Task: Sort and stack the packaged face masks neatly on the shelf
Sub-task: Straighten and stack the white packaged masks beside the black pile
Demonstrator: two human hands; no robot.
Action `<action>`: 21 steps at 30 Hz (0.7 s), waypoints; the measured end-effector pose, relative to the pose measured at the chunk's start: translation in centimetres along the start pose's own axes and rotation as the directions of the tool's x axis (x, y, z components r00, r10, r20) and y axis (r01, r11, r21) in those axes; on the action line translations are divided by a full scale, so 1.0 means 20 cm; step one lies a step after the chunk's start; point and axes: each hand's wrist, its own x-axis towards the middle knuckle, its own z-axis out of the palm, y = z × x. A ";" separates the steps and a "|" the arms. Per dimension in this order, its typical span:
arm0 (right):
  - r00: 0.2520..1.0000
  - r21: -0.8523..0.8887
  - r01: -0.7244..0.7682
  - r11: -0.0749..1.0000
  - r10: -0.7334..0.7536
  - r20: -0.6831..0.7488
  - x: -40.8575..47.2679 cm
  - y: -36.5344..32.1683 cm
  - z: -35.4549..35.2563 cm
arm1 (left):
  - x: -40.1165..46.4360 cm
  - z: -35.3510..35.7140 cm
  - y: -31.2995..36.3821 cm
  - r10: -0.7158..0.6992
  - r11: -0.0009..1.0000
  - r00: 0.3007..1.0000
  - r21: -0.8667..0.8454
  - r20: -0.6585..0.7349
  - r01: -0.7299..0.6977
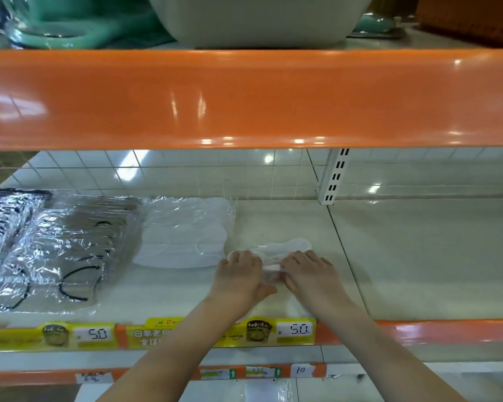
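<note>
Both hands press flat on one clear-wrapped white mask pack (pixel 279 252) lying on the shelf (pixel 404 256): left hand (pixel 240 278) on its left end, right hand (pixel 311 275) on its right, fingers straight. White mask stack (pixel 183 236) sits just left of the left hand; black-looped packs (pixel 67 250) further left.
</note>
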 end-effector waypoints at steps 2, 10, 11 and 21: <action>0.997 -0.018 0.001 1.000 -0.002 -0.078 -0.01 0.01 0.00 | -0.03 0.01 0.00 0.041 0.999 0.998 0.009 -0.053 -0.040; 0.962 -0.005 -0.041 0.999 0.038 -0.271 -0.01 -0.03 -0.15 | -0.06 -0.08 0.01 0.076 0.997 0.959 0.027 -0.272 -0.072; 0.958 -0.001 -0.019 1.000 0.018 -0.287 0.00 -0.05 -0.17 | -0.07 -0.12 0.00 0.068 0.998 0.956 0.011 -0.284 -0.067; 0.890 0.001 0.051 0.999 -0.045 -0.454 0.25 -0.25 -0.25 | -0.06 -0.42 -0.27 -0.020 0.997 0.890 -0.080 -0.455 -0.019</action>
